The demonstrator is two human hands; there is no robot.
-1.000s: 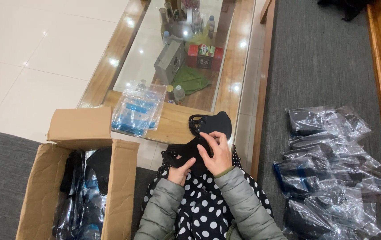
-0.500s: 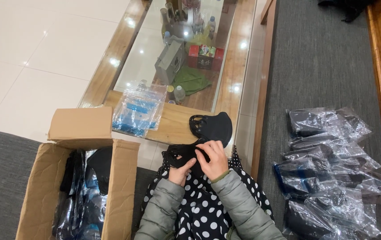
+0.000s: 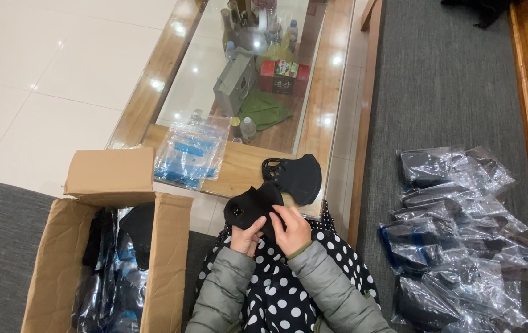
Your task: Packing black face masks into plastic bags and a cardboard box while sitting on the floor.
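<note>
1. Both hands, left hand [image 3: 246, 236] and right hand [image 3: 293, 229], pinch one black mask [image 3: 253, 206] between them, close together over the lap.
2. The black mask looks light, soft and floppy; it is probably best gripped at its edges or ear loops.
3. It is matte black, creased, with small vents.
4. Just beyond the hands, a second mask [image 3: 298, 177] lies on the tabletop [image 3: 245, 172], with clear bags [image 3: 191, 151] to its left.

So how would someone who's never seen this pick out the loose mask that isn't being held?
Find the wooden glass-topped coffee table. On its near edge lies a black fabric mask, unbagged, just beyond the similar mask in both hands; the other masks are in clear bags.
</note>
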